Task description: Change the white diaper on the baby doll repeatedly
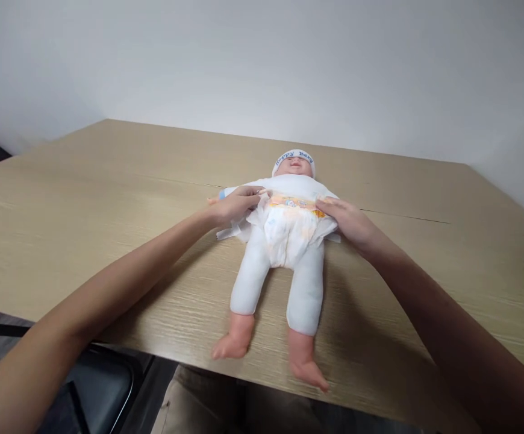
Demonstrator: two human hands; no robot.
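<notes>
A baby doll [284, 271] in a white suit and a white cap lies on its back on the wooden table [85, 199], feet toward me. A white diaper [291, 226] with an orange printed waistband is wrapped round its hips. My left hand [235, 205] pinches the diaper's left side tab against the waistband. At the doll's other hip, my right hand [347, 220] presses with its fingers together on the right end of the waistband.
The table runs to a plain white wall behind the doll. A dark chair seat [99, 392] shows below the table's near edge at the left. The doll's feet hang just past that edge.
</notes>
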